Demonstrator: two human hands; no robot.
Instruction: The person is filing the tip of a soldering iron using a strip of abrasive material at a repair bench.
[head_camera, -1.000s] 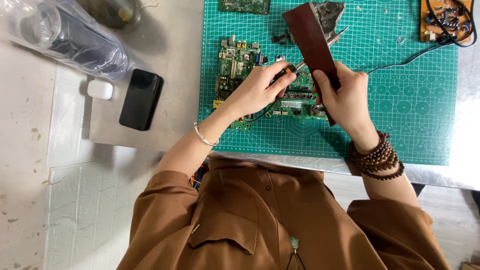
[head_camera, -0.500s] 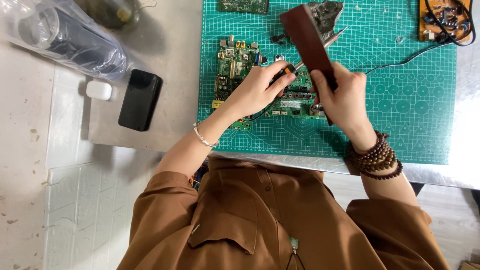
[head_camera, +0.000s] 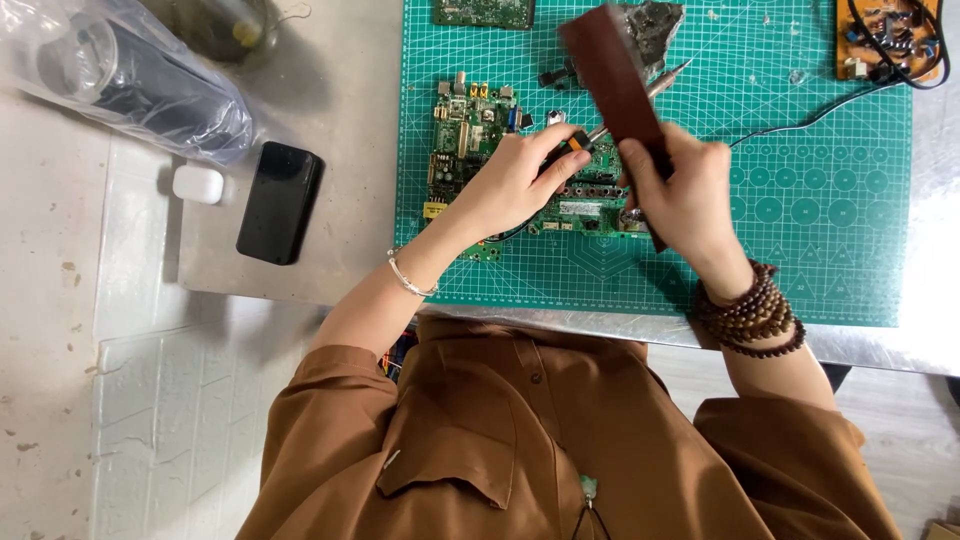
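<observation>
A green circuit board (head_camera: 470, 130) lies on a green cutting mat (head_camera: 800, 230). My left hand (head_camera: 515, 180), with a silver bangle at the wrist, rests over the board and grips a soldering iron (head_camera: 640, 100) by its orange-and-black handle. The iron's metal tip points up and to the right. My right hand (head_camera: 680, 195), with wooden bead bracelets at the wrist, holds a dark brown flat rectangular piece (head_camera: 610, 70) upright over the board's right end. That end of the board is hidden by both hands.
A black phone (head_camera: 280, 202) and a small white case (head_camera: 197, 184) lie left of the mat. A clear plastic bag (head_camera: 130, 80) with a dark cylinder sits at far left. Other circuit boards (head_camera: 483, 12) (head_camera: 885, 35), a grey crumpled lump (head_camera: 655, 22) and a black cable (head_camera: 830, 110) occupy the mat's far side.
Both hands stay over the board almost unmoved. The brown piece has shifted slightly to the left and up.
</observation>
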